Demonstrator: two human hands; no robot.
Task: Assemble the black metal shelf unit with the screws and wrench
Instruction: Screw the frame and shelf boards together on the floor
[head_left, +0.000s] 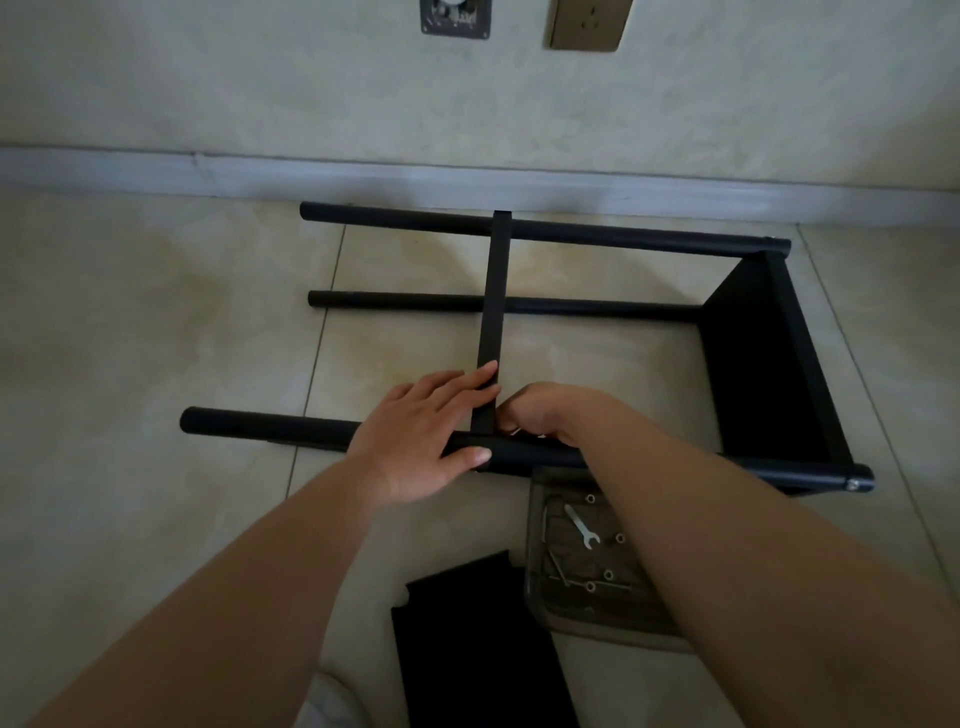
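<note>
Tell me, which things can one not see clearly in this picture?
- Head view: what the right hand holds, hidden by its curled fingers.
- The joint of the middle shelf and front pole, covered by both hands.
- The loose black panel, cut by the bottom edge.
- The tray, partly behind the right forearm.

Shelf frame (545, 306) lies on its side on floor (156, 322). Left hand (421, 441) rests on near tube (270, 428); right hand (550, 413) curled at crossbar (493, 291). Wrench (582, 526) lies nearby.

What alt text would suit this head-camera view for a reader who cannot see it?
Two hands work where a flat bar meets the nearest tube of a black shelf frame lying on tiles: the left hand rests open, the right hand curls there. A wrench lies nearby.
</note>
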